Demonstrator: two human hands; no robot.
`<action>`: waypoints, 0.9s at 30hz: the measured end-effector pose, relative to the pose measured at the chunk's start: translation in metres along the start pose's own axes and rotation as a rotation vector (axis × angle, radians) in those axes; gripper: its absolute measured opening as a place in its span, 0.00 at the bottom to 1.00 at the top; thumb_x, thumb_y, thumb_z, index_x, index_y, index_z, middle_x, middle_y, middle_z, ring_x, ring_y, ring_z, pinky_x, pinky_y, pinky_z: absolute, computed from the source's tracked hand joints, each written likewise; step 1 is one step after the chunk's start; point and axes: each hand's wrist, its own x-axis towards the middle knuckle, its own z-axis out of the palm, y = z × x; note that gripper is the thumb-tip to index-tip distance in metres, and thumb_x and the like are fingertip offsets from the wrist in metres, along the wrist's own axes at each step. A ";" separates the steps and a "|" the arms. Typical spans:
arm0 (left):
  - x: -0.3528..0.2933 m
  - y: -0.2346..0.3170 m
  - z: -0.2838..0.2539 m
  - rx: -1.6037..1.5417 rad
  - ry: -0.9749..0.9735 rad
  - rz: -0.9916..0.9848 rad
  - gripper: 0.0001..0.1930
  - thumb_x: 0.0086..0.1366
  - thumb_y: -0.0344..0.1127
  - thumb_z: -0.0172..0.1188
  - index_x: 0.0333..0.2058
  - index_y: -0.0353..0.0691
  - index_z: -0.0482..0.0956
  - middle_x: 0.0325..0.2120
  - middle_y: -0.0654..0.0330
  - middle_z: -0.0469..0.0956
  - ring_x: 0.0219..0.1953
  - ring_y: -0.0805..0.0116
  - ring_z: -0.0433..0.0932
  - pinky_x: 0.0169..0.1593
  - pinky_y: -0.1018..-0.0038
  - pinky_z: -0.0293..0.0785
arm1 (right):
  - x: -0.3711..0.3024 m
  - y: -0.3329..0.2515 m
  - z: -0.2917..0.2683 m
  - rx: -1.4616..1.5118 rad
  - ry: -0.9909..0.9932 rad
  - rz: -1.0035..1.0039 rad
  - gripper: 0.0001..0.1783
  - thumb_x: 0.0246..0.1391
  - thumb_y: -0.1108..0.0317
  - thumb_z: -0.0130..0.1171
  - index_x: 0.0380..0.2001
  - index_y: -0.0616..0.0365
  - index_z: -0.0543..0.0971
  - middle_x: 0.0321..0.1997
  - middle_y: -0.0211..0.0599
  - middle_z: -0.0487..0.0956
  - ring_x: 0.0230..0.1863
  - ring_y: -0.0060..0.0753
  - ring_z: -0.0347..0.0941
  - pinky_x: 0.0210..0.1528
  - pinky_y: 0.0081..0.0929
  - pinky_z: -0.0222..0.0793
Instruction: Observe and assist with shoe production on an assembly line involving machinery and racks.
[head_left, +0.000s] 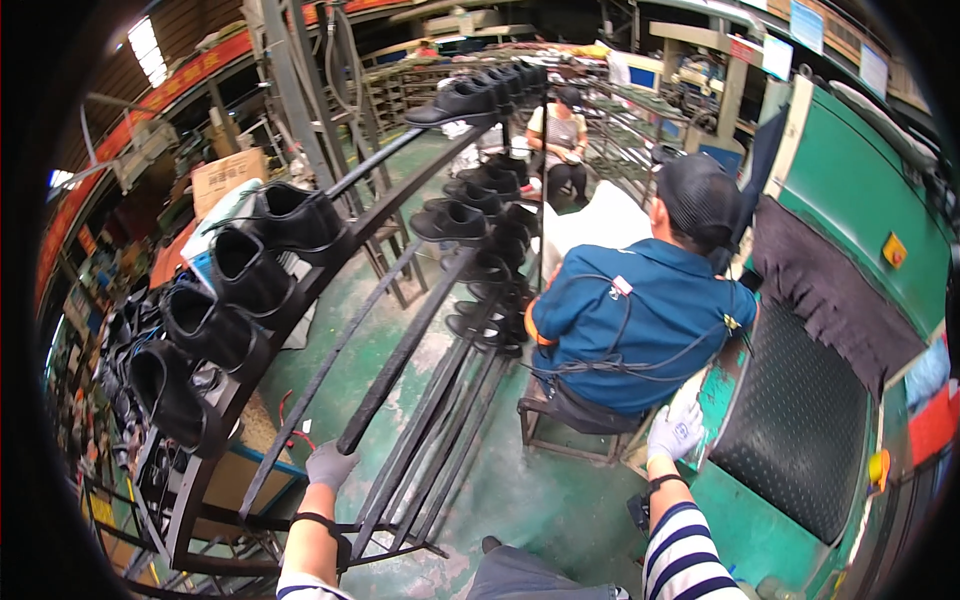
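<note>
Two gloved hands well apart, one at the shoe rack

Landmark: the dark metal shoe rack (400, 368).

Your left hand (330, 466) is at the near end of the rack, right by the tip of a thick black bar. Pale glove, dark band on the forearm. Cannot tell whether the fingers close round the bar or only meet it.

Your right hand (676, 430), gloved too, is well to the right of the rack, at the edge of a green machine (722, 385) and just behind a seated co-worker (625, 325) in a blue shirt. Cannot tell if its fingers grip anything.

On the rack: four black shoes (258, 275) in a row along its upper left rail, more black shoes (450, 222) stacked in tiers toward its far end. Lower bars near you are bare.

Right of the rack, past the co-worker: a black dotted belt (795, 430) on the machine, dark cloth (830, 290) hanging over it. Beyond the rack's far end, another person (562, 140), seated. Left of the rack, a cardboard box (228, 178).
</note>
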 end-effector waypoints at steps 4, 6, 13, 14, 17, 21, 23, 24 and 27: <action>-0.005 0.017 0.001 0.027 -0.006 0.003 0.26 0.48 0.55 0.63 0.41 0.44 0.85 0.38 0.48 0.84 0.46 0.50 0.82 0.51 0.59 0.76 | 0.003 0.016 0.002 0.029 0.032 -0.004 0.31 0.62 0.48 0.48 0.62 0.55 0.73 0.72 0.39 0.66 0.73 0.41 0.57 0.72 0.46 0.47; -0.005 0.015 0.002 0.036 0.005 -0.003 0.25 0.48 0.54 0.63 0.41 0.43 0.85 0.38 0.48 0.84 0.45 0.50 0.82 0.51 0.59 0.76 | 0.003 0.014 -0.001 -0.002 -0.029 0.006 0.32 0.62 0.47 0.47 0.65 0.52 0.70 0.73 0.37 0.64 0.73 0.39 0.56 0.72 0.46 0.47; -0.002 0.009 0.007 0.022 0.006 -0.015 0.24 0.48 0.54 0.64 0.40 0.43 0.85 0.38 0.48 0.84 0.46 0.49 0.82 0.52 0.59 0.76 | 0.000 0.012 -0.001 0.039 0.009 -0.009 0.30 0.62 0.49 0.47 0.62 0.52 0.74 0.72 0.40 0.65 0.73 0.41 0.57 0.72 0.46 0.47; -0.001 0.007 0.007 0.025 0.005 -0.017 0.24 0.48 0.54 0.64 0.40 0.43 0.85 0.38 0.48 0.84 0.46 0.49 0.82 0.52 0.59 0.76 | 0.000 0.011 -0.001 0.036 -0.002 -0.009 0.30 0.62 0.49 0.47 0.62 0.52 0.74 0.72 0.40 0.65 0.73 0.41 0.57 0.72 0.46 0.47; -0.001 0.005 0.008 0.030 0.023 0.001 0.24 0.48 0.54 0.64 0.39 0.43 0.85 0.38 0.48 0.84 0.46 0.49 0.82 0.51 0.58 0.77 | -0.002 0.012 0.001 0.040 0.022 -0.014 0.30 0.62 0.48 0.47 0.62 0.52 0.74 0.72 0.40 0.65 0.73 0.41 0.57 0.71 0.46 0.47; 0.001 0.008 0.008 0.029 0.021 0.016 0.24 0.49 0.54 0.63 0.38 0.42 0.85 0.37 0.48 0.84 0.45 0.49 0.82 0.51 0.58 0.77 | 0.000 0.015 0.006 0.027 0.059 -0.021 0.30 0.62 0.48 0.48 0.61 0.52 0.74 0.72 0.40 0.65 0.73 0.41 0.57 0.71 0.46 0.47; 0.001 0.003 0.009 0.049 0.033 0.016 0.24 0.49 0.54 0.63 0.38 0.42 0.85 0.37 0.48 0.84 0.45 0.49 0.82 0.51 0.58 0.77 | 0.000 0.012 0.007 0.025 0.031 -0.019 0.30 0.62 0.48 0.48 0.61 0.51 0.74 0.73 0.40 0.65 0.73 0.41 0.56 0.71 0.46 0.47; 0.001 0.005 0.008 0.041 0.016 0.005 0.24 0.49 0.54 0.63 0.39 0.43 0.85 0.38 0.48 0.84 0.46 0.49 0.82 0.51 0.58 0.77 | 0.001 0.012 0.006 0.025 0.030 -0.021 0.30 0.62 0.48 0.48 0.61 0.51 0.74 0.73 0.40 0.65 0.73 0.41 0.56 0.71 0.46 0.47; 0.000 0.008 0.007 0.040 0.008 -0.005 0.24 0.49 0.54 0.63 0.39 0.43 0.85 0.38 0.48 0.84 0.46 0.49 0.82 0.51 0.58 0.77 | 0.004 0.014 0.006 -0.039 -0.109 0.009 0.34 0.64 0.45 0.42 0.69 0.48 0.65 0.75 0.34 0.61 0.75 0.39 0.53 0.73 0.47 0.43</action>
